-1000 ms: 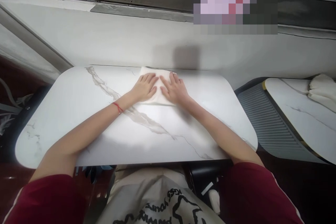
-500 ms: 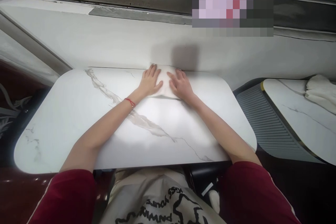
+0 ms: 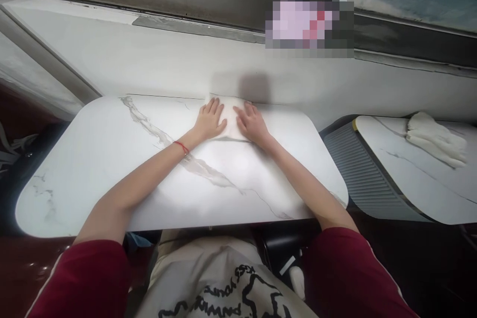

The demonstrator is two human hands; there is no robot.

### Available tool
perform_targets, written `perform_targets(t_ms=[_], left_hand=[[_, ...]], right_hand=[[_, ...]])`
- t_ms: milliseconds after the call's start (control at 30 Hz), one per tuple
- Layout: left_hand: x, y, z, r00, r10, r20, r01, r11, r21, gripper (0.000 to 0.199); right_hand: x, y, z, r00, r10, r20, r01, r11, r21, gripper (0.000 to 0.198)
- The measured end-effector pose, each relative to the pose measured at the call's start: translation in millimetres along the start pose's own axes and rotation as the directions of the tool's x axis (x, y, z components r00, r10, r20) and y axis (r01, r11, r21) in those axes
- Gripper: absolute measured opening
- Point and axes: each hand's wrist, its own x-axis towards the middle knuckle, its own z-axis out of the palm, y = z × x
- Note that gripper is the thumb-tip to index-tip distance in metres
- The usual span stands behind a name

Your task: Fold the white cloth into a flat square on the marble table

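A folded white cloth (image 3: pixel 229 121) lies at the far edge of the white marble-patterned table (image 3: pixel 149 194), close to the wall. My left hand (image 3: pixel 209 120) rests flat on the cloth's left part, its fingers spread and the thumb toward the middle. On the right part lies my right hand (image 3: pixel 252 123), palm down with the fingers apart. Both hands press on top of the cloth without gripping it. The cloth's outer sides are partly hidden under my hands.
To the right stands a second marble-patterned table (image 3: pixel 395 174) with a ribbed grey side; a crumpled off-white cloth (image 3: pixel 434 138) lies on it. A pale wall (image 3: pixel 156 59) rises right behind my table, below a window ledge (image 3: pixel 201 30). A pixelated patch covers something above.
The view has turned slightly right, so more of the second table and its cloth shows. My hands stay flat on the folded cloth, with little visible movement.
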Motion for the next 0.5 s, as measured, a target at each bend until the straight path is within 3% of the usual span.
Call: perform_targets(t_ms=[267, 500], left_hand=[[-50.4, 47.8, -11.0, 0.999, 0.004, 0.040, -0.007, 0.997, 0.075, 0.062], [-78.6, 91.3, -32.2, 0.983, 0.055, 0.175, -0.086, 0.981, 0.176, 0.061]], right_hand=[[-54.8, -6.5, -16.1, 0.996, -0.095, 0.000, 0.095, 0.995, -0.023, 0.054], [-112.0, -15.4, -25.1, 0.997, -0.037, -0.067, 0.037, 0.999, -0.009, 0.053]])
